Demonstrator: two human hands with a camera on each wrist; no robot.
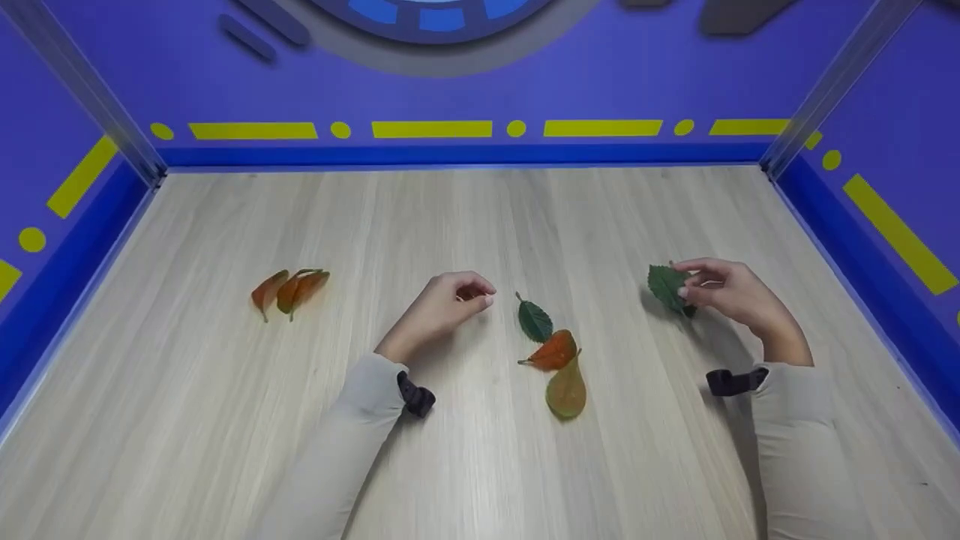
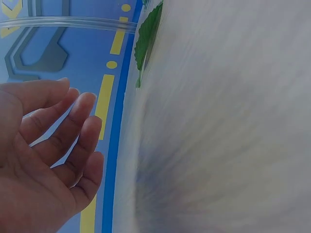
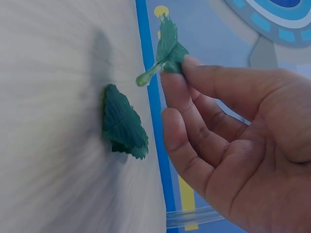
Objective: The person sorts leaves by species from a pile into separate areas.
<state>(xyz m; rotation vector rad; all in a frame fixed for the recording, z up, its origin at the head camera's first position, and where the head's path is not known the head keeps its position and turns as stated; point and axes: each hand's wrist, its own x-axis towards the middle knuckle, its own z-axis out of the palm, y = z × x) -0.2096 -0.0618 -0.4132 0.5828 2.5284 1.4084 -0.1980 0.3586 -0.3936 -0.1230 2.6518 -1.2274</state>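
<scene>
My right hand [image 1: 727, 292] pinches a serrated green leaf [image 3: 168, 46] between thumb and fingertips, just above the table at the right. A second green leaf [image 3: 124, 121] lies on the table beneath it, and the two overlap in the head view. Left of centre, my left hand [image 1: 454, 300] hovers with loosely curled fingers and nothing in them. Closest to its fingertips is a small dark green leaf [image 1: 535, 321]. Below that one come an orange-red leaf [image 1: 553, 350] and a yellowish-brown leaf [image 1: 566, 391], in a slanting row.
Several orange-brown leaves [image 1: 302, 289] lie grouped on the left of the pale wooden table [image 1: 225, 420]. Blue-purple panels [image 1: 480, 97] with yellow markings stand along the back and both sides. Each wrist wears a black strap [image 1: 415, 395].
</scene>
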